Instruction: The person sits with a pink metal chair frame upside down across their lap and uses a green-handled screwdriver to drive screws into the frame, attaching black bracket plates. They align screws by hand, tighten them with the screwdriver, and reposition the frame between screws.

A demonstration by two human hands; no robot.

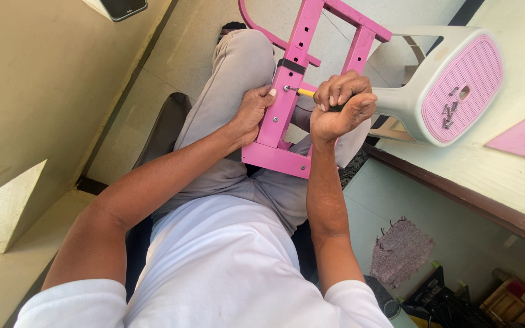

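Pink-painted metal fills the middle of the view — a ladder-like pink metal frame [287, 103] with rows of holes along its uprights, resting on the seated person's lap. The right hand [340, 104] is closed in a fist round the handle of a yellow-shafted screwdriver [304, 92]. The shaft lies crosswise to the frame's near upright, its tip at a screw head in that upright. The left hand [251, 111] grips the same upright from the other side, fingers wrapped on it, so the two hands sit just either side of the bar. The frame's long axis runs away from the body, over the grey-trousered knee [238, 61]. Right of the frame lies a tipped white plastic stool with a pink seat [457, 85], small dark screws [449, 109] resting on it. Nothing stands between hands and frame.
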